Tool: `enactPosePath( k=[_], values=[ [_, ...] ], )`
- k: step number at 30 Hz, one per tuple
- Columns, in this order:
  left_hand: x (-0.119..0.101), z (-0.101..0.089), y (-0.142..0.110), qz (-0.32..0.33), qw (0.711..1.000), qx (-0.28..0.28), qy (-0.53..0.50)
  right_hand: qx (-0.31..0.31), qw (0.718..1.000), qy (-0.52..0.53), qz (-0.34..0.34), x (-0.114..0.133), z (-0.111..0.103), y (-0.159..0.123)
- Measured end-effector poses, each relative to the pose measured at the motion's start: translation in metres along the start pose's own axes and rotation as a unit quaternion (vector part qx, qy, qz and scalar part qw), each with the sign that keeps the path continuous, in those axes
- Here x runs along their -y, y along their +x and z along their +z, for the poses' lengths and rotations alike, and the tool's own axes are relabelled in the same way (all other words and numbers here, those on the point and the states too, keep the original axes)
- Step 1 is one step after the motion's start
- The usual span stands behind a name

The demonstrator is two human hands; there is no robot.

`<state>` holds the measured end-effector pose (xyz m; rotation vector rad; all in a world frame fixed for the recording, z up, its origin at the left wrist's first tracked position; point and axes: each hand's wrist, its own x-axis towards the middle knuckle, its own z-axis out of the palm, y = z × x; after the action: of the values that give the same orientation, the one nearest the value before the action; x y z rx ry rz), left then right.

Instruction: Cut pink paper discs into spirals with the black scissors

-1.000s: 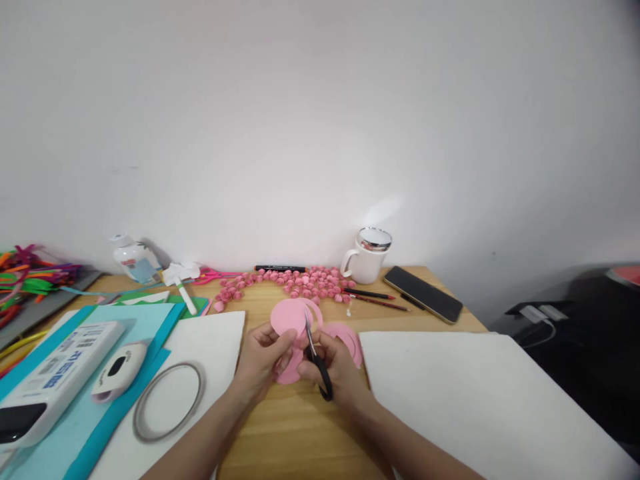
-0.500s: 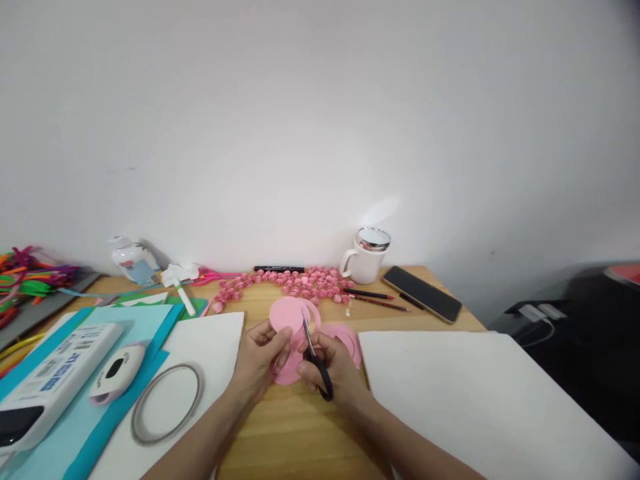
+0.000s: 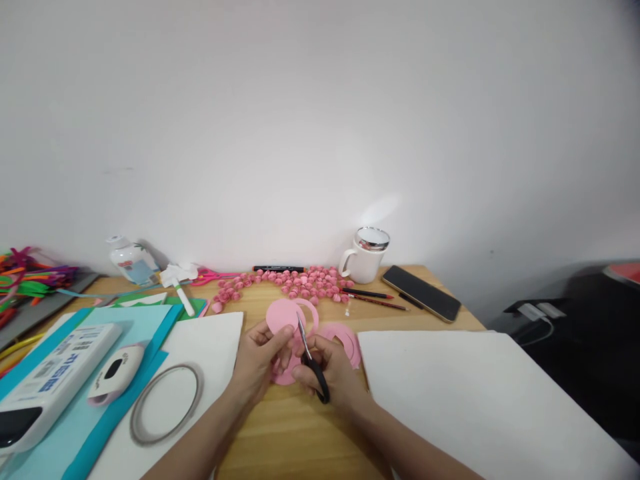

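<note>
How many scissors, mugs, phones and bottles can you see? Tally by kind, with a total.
Scissors: 2 (black-handled pair in the right hand; pink-handled pair lying farther back)
Mug: 1
Phone: 1
Bottle: 1
Total: 5

Wooden table: pink paper, rosettes, mug, phone.

My bare forearms angled inward, my left hand pinching with extended thumb, my right hand curled close beside it
</note>
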<state>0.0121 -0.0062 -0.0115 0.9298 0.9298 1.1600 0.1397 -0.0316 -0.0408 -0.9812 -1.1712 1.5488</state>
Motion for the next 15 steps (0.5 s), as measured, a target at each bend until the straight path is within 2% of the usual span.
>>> enactPosePath(
  k=[6, 15],
  values=[
    [0.001, 0.001, -0.001, -0.016, 1.000, -0.016, 0.018, 0.019, 1.000, 0.014, 0.008, -0.007, -0.002, 0.002],
    [0.002, 0.001, -0.002, -0.021, 0.999, -0.017, 0.044, -0.007, 0.998, 0.028, -0.049, 0.013, 0.004, 0.001]
  ],
)
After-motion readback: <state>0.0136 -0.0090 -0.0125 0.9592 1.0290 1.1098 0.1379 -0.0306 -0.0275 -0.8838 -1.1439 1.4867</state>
